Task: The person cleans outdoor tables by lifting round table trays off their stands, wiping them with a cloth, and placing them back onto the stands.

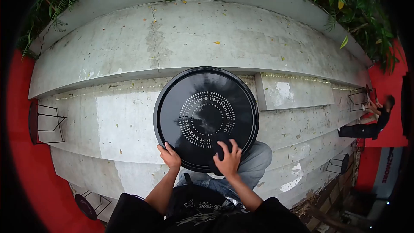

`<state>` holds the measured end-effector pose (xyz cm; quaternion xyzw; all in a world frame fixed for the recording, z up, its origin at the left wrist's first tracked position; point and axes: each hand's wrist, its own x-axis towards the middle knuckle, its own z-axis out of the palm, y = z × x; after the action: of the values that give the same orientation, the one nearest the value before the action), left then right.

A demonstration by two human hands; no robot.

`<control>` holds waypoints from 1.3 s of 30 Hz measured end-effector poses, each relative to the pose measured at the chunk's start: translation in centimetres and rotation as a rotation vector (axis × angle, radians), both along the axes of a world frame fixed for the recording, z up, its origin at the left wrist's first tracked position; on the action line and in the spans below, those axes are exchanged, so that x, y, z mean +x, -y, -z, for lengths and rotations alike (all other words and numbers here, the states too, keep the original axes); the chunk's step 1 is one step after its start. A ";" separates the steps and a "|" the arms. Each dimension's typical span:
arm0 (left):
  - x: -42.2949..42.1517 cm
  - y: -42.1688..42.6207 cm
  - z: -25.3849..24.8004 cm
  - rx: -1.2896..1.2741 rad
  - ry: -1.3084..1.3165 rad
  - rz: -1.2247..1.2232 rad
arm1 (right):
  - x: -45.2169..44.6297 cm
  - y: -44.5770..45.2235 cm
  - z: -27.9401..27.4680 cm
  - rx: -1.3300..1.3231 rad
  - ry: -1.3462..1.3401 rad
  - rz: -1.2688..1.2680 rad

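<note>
In the head view, a glossy round black tabletop (pixel 172 103) with a raised rim and rings of small pale marks is tilted up in front of my lap. My left hand (pixel 170 157) is closed on its lower left rim, thumb over the edge. Bunched under the fingers of my right hand (pixel 229 159) is a black cloth (pixel 222 140), pressed on the lower right part of the surface. The underside and any legs are hidden.
Wide concrete steps (pixel 129 121) surround me, with a raised concrete block (pixel 297 91) beyond the tabletop. Small black side tables (pixel 33 123) with thin legs stand left and right. Another person (pixel 374 118) is at the far right by a table. Plants (pixel 353 4) hang above.
</note>
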<state>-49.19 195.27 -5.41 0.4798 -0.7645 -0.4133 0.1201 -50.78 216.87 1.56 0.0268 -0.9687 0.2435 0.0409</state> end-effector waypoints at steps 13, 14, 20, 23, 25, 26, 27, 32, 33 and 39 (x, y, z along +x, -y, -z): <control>0.0 0.0 -0.8 0.040 0.075 0.004 | -1.0 -2.8 -0.4 0.049 0.106 -0.431; -0.1 0.0 -0.8 0.043 0.067 0.004 | -2.6 -4.3 -0.3 0.065 0.051 -0.326; 0.1 0.2 0.3 0.042 0.085 0.008 | -16.2 -3.3 4.0 0.135 -0.270 0.214; -0.3 -0.2 -0.3 -0.025 0.131 -0.021 | -21.5 3.0 4.1 0.102 -0.311 0.226; -0.4 0.3 0.0 0.005 0.078 -0.002 | -22.4 6.8 4.1 0.058 -0.321 0.110; 0.0 0.4 0.1 0.022 0.055 0.011 | -21.8 8.5 4.0 0.031 -0.324 0.051; 0.1 0.3 0.1 0.007 0.053 0.009 | -20.5 10.0 3.6 -0.019 -0.296 -0.008; -0.1 0.2 -0.2 -0.002 0.014 0.025 | -8.4 8.5 3.1 -0.132 -0.106 -0.448; -0.2 0.1 -0.5 -0.012 -0.008 0.030 | -6.1 6.6 2.7 -0.074 -0.056 -0.475; 0.0 -0.2 -0.6 0.035 -0.038 0.032 | -10.4 -2.7 2.1 0.040 -0.119 -0.014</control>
<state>-49.20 195.47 -4.85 0.4617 -0.7623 -0.4376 0.1197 -61.14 219.55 -0.51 0.0488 -0.9689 0.2226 0.0960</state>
